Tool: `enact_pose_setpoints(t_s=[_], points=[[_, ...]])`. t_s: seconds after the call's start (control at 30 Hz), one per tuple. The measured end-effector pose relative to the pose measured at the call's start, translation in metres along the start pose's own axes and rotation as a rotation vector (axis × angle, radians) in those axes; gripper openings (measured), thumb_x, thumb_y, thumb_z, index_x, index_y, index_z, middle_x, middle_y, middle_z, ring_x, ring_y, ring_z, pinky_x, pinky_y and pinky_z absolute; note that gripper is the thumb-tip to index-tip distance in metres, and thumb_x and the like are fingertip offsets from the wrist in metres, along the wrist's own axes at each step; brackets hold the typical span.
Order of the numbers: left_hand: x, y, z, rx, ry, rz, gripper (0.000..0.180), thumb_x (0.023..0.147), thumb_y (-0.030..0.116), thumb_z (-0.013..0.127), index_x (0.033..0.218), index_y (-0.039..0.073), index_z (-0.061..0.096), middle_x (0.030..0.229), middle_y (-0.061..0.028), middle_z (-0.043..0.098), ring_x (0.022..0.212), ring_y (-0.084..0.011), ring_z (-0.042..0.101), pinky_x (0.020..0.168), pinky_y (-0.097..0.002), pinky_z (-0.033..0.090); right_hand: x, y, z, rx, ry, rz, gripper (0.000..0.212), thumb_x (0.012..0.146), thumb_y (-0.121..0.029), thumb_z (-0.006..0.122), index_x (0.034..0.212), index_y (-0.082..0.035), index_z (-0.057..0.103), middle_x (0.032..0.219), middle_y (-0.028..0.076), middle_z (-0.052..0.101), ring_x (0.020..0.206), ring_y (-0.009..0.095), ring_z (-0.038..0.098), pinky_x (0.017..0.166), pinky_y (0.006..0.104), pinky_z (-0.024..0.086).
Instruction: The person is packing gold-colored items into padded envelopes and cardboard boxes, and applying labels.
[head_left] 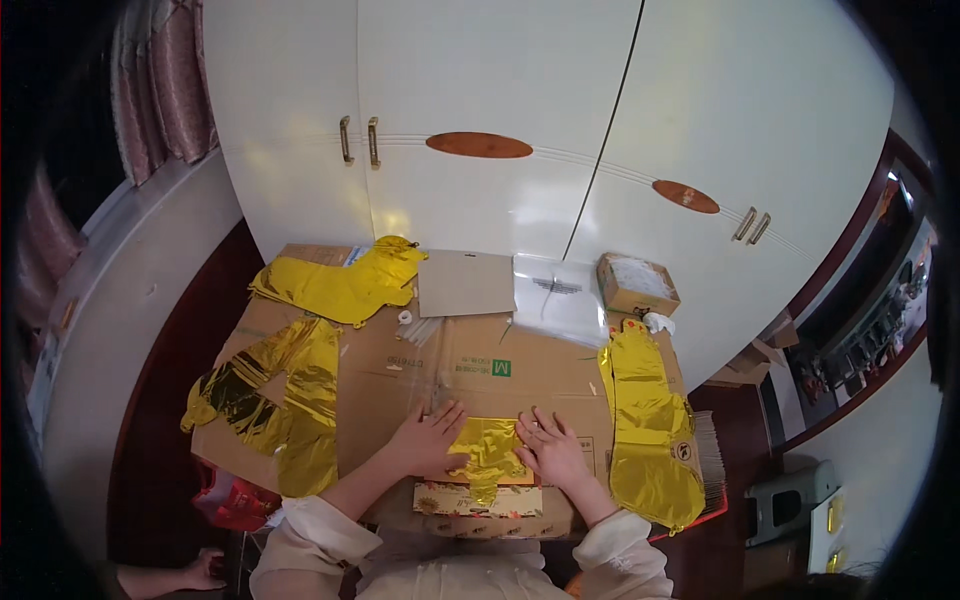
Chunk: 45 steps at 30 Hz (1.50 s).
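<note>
A folded piece of shiny gold foil (490,448), apparently a deflated foil balloon, lies at the near middle of the cardboard worktop (390,370). My left hand (430,440) rests flat on its left side, fingers stretched out. On the right edge of the foil lies my right hand (553,450), its fingers also extended and pressing down. A narrow strip of the foil hangs toward me over a patterned printed card (440,499). Orange-yellow card edges show under the foil.
Flat gold foil balloons lie at far left (335,285), left (312,400) and right (650,420). Toward the back are a grey card (465,284), clear plastic bags (560,305), a small box (637,284) and a tape roll (405,317). Another person's hand (207,569) shows at lower left.
</note>
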<state>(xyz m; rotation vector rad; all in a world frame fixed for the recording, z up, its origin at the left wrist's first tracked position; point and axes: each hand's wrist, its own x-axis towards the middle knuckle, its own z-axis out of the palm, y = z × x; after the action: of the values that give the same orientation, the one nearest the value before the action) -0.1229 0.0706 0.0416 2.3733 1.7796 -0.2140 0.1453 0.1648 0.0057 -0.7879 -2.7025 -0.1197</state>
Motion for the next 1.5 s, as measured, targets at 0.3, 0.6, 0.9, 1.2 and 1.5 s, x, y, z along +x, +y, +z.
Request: enact_pose_setpoints(t_s=[0.3, 0.6, 0.9, 1.2, 1.5], points=[[0.075, 0.014, 0.021, -0.099, 0.354, 0.443, 0.058, 0.100, 0.039, 0.045, 0.147, 0.007, 0.036, 0.153, -0.0120, 0.037, 0.145, -0.0281, 0.027, 0.117, -0.0519, 0.021, -0.001, 0.002, 0.002, 0.053, -0.067, 0.020, 0.043, 0.092, -0.037, 0.060, 0.126, -0.011, 0.063, 0.134, 0.007, 0.059, 0.136, 0.024, 0.044, 0.112, 0.0500, 0.030], [0.074, 0.014, 0.033, 0.052, 0.371, 0.437, 0.057, 0.100, 0.045, 0.040, 0.147, 0.013, 0.039, 0.154, -0.0056, 0.036, 0.143, -0.0259, 0.031, 0.117, -0.0522, 0.020, -0.026, -0.051, -0.059, 0.157, -0.046, -0.155, 0.045, 0.085, -0.040, 0.066, 0.119, -0.011, 0.065, 0.130, 0.004, 0.059, 0.124, 0.025, 0.052, 0.109, 0.0466, 0.035], [0.079, 0.012, 0.039, 0.018, 0.372, 0.445, 0.056, 0.100, 0.046, 0.039, 0.148, 0.017, 0.038, 0.155, -0.0042, 0.035, 0.144, -0.0281, 0.030, 0.117, -0.0535, 0.019, -0.064, -0.068, -0.043, -0.048, 0.034, -0.416, 0.037, 0.084, -0.021, 0.060, 0.117, -0.006, 0.065, 0.123, 0.007, 0.064, 0.111, 0.022, 0.061, 0.091, 0.0339, 0.049], [0.080, 0.008, 0.039, 0.023, 0.395, 0.432, 0.052, 0.100, 0.047, 0.039, 0.146, 0.022, 0.042, 0.154, -0.0026, 0.037, 0.143, -0.0304, 0.032, 0.115, -0.0551, 0.019, -0.064, -0.073, -0.046, -0.152, 0.077, -0.255, 0.037, 0.083, -0.016, 0.059, 0.117, -0.005, 0.065, 0.119, 0.007, 0.065, 0.109, 0.021, 0.063, 0.087, 0.0308, 0.051], [0.078, 0.011, 0.036, 0.047, 0.427, 0.439, 0.053, 0.099, 0.049, 0.041, 0.144, 0.022, 0.045, 0.151, -0.0019, 0.041, 0.141, -0.0290, 0.035, 0.114, -0.0540, 0.022, -0.139, -0.027, -0.101, -0.175, 0.274, -0.225, 0.024, 0.079, -0.013, 0.066, 0.103, -0.012, 0.070, 0.113, 0.002, 0.068, 0.105, 0.019, 0.064, 0.090, 0.0335, 0.052]])
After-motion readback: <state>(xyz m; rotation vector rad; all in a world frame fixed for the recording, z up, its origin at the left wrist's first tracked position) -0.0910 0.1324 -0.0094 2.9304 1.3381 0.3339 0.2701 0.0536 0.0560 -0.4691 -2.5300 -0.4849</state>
